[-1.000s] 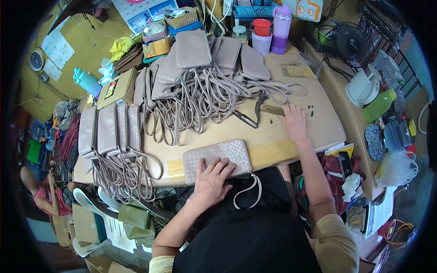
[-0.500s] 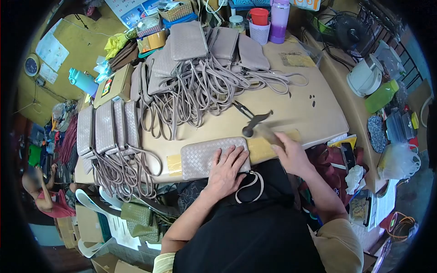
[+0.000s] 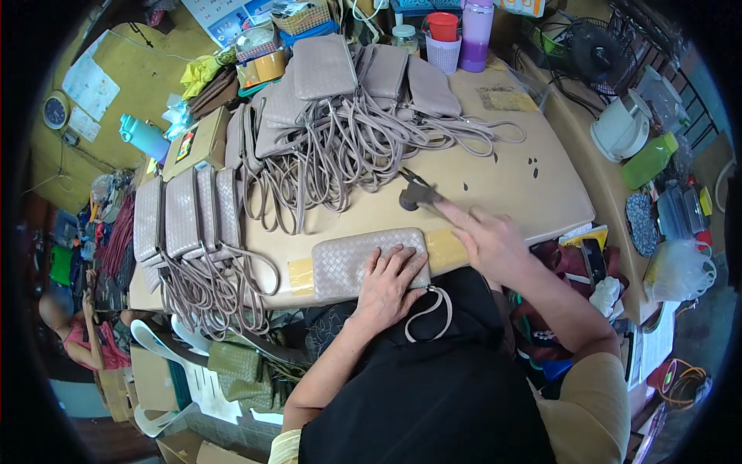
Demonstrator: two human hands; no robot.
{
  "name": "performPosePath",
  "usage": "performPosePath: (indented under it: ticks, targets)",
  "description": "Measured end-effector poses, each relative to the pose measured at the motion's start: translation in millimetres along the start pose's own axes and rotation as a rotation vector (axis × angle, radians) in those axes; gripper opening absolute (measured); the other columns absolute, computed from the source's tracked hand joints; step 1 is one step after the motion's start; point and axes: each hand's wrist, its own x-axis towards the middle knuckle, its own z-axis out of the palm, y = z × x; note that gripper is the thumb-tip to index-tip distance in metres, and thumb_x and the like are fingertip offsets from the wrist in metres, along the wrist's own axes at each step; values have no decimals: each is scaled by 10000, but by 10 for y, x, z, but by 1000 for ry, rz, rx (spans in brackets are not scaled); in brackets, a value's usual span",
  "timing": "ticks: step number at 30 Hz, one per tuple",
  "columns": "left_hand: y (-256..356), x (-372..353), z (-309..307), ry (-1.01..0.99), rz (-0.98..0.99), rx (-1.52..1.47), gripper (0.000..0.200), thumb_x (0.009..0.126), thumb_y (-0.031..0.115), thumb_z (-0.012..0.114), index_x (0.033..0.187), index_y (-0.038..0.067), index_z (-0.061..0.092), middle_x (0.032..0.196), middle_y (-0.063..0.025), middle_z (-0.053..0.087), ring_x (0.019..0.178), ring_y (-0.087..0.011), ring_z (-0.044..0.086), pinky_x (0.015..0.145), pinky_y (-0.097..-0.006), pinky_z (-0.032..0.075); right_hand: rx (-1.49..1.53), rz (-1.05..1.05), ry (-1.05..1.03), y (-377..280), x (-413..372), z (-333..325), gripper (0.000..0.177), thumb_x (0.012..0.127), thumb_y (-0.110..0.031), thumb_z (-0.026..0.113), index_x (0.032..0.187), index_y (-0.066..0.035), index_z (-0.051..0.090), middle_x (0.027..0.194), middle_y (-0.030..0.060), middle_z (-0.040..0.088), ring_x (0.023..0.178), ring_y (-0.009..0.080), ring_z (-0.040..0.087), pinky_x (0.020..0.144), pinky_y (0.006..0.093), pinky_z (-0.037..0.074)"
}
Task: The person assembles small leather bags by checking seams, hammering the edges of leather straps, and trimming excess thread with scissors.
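A taupe woven wallet [image 3: 340, 267] with a zip and a wrist strap [image 3: 433, 329] lies flat at the table's near edge. My left hand [image 3: 389, 282] rests on its right half, fingers stretched out and lying flat. My right hand [image 3: 495, 246] is wrapped round the handle of a hammer [image 3: 417, 195], its head blurred by motion above the table, beyond the wallet. Part of a dark tool [image 3: 405, 173], perhaps pliers, shows behind the hammer head. Yellow tape [image 3: 444, 249] runs along the table edge on both sides of the wallet.
Several similar wallets with straps are heaped on the padded table [image 3: 553, 189] at the back, such as the top wallet [image 3: 325, 66]. Another row of wallets [image 3: 182, 213] stands at left. Cups, a purple bottle [image 3: 474, 39] and a kettle [image 3: 622, 127] line the far side. A person [image 3: 93, 336] sits at far left.
My right hand has moved up and away from the wallet, lifting the hammer, whose head now covers most of the dark tool. My left hand stays on the wallet.
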Motion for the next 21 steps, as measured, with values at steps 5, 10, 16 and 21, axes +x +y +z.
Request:
performPosePath:
  ticks: [5, 10, 16, 21]
  targets:
    - [-8, -2, 12, -9, -10, -13, 575, 757, 273, 716, 1278, 137, 514, 1314, -76, 478, 1278, -282, 400, 1099, -511, 250, -28, -28, -138, 73, -12, 13, 577, 894, -134, 539, 1410, -351, 400, 853, 144, 598, 690, 368, 619, 661, 458, 520]
    - [8, -15, 36, -28, -20, 34, 574, 755, 237, 713, 1282, 144, 507, 1330, -66, 473, 1294, -276, 389, 1100, -520, 244, 51, -15, 28, 7, -123, 119, 634, 854, -60, 526, 1405, -349, 409, 828, 164, 594, 645, 373, 606, 647, 467, 519]
    - [155, -130, 14, -61, -87, 122, 697, 748, 186, 707, 1386, 169, 428, 1417, -84, 407, 1343, -280, 353, 1107, -551, 204, 0, -23, -8, -126, -68, -244, 649, 831, -39, 515, 1400, -337, 419, 815, 162, 598, 706, 368, 632, 660, 462, 521]
    - [67, -155, 98, -12, -88, 100, 735, 746, 169, 704, 1414, 184, 397, 1440, -113, 375, 1338, -290, 363, 1102, -557, 199, -2, -59, -91, -20, -78, -40, 639, 839, -35, 500, 1396, -339, 424, 806, 161, 600, 711, 371, 637, 650, 467, 523]
